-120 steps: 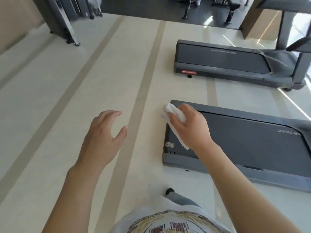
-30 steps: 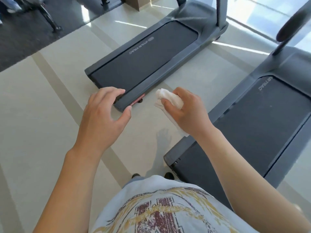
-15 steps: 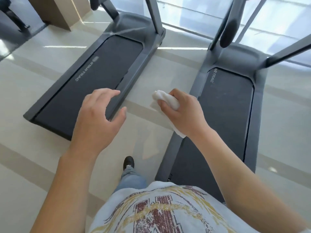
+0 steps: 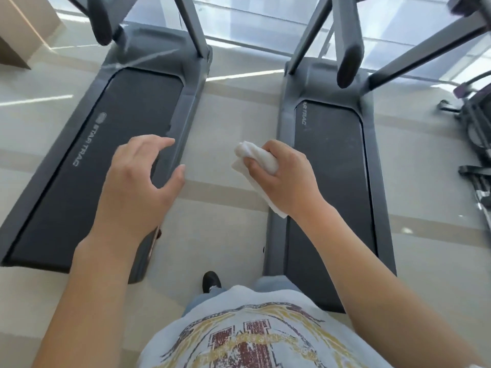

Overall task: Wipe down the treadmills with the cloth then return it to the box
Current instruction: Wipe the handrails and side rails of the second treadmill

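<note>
You have turned to face both treadmills squarely. Your right hand [image 4: 285, 179] grips the cloth [image 4: 259, 166] above the floor between them; your left hand [image 4: 138, 181] hangs open. Wipe the right treadmill [image 4: 332, 160] with long strokes.

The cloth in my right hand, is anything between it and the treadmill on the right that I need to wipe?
Nothing visible is in the way. The right hand grips the cloth in the air above the floor strip beside the right treadmill, whose belt and side rails lie bare.
</note>
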A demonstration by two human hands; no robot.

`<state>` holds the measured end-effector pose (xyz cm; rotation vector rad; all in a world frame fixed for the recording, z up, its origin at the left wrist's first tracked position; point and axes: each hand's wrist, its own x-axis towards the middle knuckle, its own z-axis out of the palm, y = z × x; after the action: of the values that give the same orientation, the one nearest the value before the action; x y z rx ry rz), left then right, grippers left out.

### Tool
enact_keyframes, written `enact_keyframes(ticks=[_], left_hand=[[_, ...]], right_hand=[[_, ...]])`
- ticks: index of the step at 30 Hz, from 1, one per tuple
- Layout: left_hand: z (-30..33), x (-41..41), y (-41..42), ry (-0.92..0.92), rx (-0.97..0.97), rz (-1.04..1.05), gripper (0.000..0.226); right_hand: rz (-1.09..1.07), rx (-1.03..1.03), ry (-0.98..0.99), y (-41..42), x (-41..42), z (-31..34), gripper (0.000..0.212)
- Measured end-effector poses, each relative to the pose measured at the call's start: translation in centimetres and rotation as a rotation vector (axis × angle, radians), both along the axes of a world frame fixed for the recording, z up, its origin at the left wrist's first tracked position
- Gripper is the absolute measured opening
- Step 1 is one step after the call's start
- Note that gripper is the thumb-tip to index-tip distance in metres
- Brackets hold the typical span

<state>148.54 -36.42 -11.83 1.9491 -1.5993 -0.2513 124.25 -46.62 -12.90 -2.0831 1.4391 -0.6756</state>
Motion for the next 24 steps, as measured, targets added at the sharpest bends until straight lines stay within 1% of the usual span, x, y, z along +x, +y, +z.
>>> enact_keyframes(ticks=[3,7,12,16,20,24], left_hand=[[-0.3,0.8,-1.3,0.056,0.014,-0.031,0.048],[-1.1,1.3,-3.8,0.074,0.035,-0.092,0.050],[-1.8,0.8,-7.6,0.082,0.039,-0.181,0.049],[-2.4,-0.1,-11.2,0.072,0.052,-0.230,0.042],[-2.3,-1.6,-15.5,0.059,0.055,-0.291,0.042],[-2.0,-2.9,-21.5,0.037,0.051,-0.323,0.043]], right_hand=[[-0.052,0.016,0.011,-0.7,0.6,0.1,0.027],[-0.096,0.011,0.009,-1.6,0.8,0.0,0.026],[-0.182,0.001,0.033,-3.1,-0.5,-1.0,0.029],[-0.232,0.023,0.028,-5.0,-1.7,-1.9,0.030],[-0.283,-0.002,0.008,-8.9,-3.2,-2.2,0.030],[-0.307,-0.020,-0.021,-14.6,-4.5,-2.2,0.028]])
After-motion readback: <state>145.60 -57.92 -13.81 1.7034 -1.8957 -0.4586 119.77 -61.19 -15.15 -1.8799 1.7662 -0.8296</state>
